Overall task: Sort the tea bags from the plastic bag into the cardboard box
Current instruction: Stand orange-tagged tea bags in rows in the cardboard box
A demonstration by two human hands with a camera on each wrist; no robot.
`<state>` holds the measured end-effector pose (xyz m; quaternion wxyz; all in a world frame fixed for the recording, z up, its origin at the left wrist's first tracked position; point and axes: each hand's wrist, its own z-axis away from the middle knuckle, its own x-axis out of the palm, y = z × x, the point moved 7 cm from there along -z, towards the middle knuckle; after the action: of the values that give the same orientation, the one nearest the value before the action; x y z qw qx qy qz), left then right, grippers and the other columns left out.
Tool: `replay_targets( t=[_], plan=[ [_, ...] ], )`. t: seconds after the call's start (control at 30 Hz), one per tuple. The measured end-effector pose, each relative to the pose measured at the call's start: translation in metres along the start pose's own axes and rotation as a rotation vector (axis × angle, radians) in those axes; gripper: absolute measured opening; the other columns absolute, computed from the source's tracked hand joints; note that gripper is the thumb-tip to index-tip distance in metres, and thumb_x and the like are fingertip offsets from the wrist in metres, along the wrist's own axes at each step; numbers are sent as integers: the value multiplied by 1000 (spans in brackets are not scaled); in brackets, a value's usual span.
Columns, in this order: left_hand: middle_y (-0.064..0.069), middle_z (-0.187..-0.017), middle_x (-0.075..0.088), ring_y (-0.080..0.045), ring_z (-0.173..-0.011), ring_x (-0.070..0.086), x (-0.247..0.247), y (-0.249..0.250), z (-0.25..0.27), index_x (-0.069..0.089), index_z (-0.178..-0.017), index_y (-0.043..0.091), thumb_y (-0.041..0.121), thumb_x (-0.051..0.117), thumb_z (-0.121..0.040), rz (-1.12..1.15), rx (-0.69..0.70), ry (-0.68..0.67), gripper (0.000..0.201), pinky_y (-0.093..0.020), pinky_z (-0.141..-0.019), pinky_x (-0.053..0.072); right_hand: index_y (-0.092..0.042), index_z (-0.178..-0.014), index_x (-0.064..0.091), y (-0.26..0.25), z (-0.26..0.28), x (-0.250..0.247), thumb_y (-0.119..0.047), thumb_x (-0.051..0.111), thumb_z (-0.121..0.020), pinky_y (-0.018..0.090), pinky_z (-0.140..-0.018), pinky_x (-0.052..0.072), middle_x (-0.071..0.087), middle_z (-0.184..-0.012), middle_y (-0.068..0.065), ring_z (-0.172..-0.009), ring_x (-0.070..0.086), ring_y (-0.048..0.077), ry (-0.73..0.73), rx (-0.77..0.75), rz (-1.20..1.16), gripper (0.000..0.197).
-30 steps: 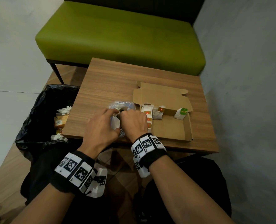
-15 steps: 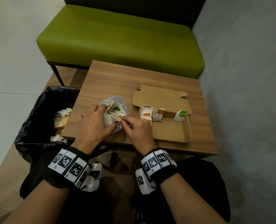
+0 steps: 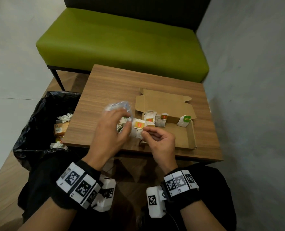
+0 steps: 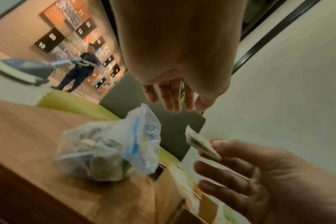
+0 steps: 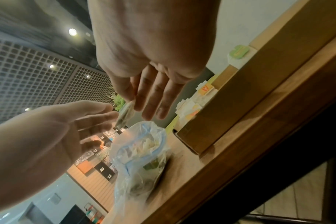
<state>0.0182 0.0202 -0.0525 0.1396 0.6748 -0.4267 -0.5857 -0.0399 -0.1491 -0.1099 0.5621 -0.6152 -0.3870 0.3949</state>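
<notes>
A clear plastic bag (image 3: 120,105) with several tea bags in it stands on the wooden table, just left of the open cardboard box (image 3: 191,137). My right hand (image 3: 144,131) pinches a tea bag with an orange tag (image 3: 139,125) between thumb and forefinger, in the air at the box's left edge. In the right wrist view this tea bag (image 5: 126,115) hangs above the plastic bag (image 5: 142,154). My left hand (image 3: 126,122) hovers over the bag with relaxed fingers (image 4: 169,97) and holds nothing. Several tea bags (image 3: 161,121) lie along the box's far side, one with a green tag (image 3: 186,120).
A black bin bag (image 3: 38,124) with rubbish stands at the table's left edge. A green bench (image 3: 121,39) runs behind the table and a grey wall (image 3: 255,97) closes the right side. A person (image 4: 81,68) stands far off in the room.
My right hand has pulled a tea bag out of the plastic bag and carried it up and right, to the box's edge. My left hand has let go of the bag and risen.
</notes>
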Motion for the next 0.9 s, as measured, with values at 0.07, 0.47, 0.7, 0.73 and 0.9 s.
replay_targets(
  t=[0.07, 0.47, 0.7, 0.73, 0.9],
  plan=[
    [12, -112, 64, -1, -90, 59, 15, -1, 1, 61, -121, 23, 33, 64, -93, 102, -128, -75, 31, -14, -73, 46, -13, -95, 75, -1, 0, -4, 0, 75, -83, 33, -77, 62, 77, -92, 8, -87, 75, 22, 11, 18, -57, 18],
    [5, -83, 71, -12, -74, 66, 61, -7, -2, 72, -94, 22, 25, 69, -90, 369, -284, -172, 5, -30, -67, 57, -26, -91, 74, 4, -20, -33, -14, 77, -85, 27, -68, 58, 72, -83, -4, -74, 65, 2, -104, 96, 293, 14],
    [7, -103, 61, -5, -84, 56, 85, 3, 8, 66, -116, 23, 26, 65, -93, 14, -136, -346, 24, -23, -82, 51, -23, -90, 73, 31, -57, -87, -22, 75, -88, 47, -75, 61, 70, -82, -6, -81, 68, 16, 145, 241, 493, 3],
    [6, -106, 60, -5, -85, 55, 89, 3, 10, 66, -117, 23, 26, 65, -93, -23, -122, -372, 24, -24, -83, 51, -23, -89, 73, 37, -61, -88, -22, 74, -88, 45, -78, 61, 69, -82, -7, -84, 69, 16, 145, 270, 538, 2],
    [6, -110, 57, -7, -88, 52, 92, 5, 16, 64, -119, 25, 29, 62, -94, -55, -81, -408, 26, -28, -86, 51, -32, -67, 65, 57, -77, -82, -30, 75, -86, 48, -71, 62, 71, -79, -8, -78, 69, 20, 141, 388, 697, 21]
  ],
)
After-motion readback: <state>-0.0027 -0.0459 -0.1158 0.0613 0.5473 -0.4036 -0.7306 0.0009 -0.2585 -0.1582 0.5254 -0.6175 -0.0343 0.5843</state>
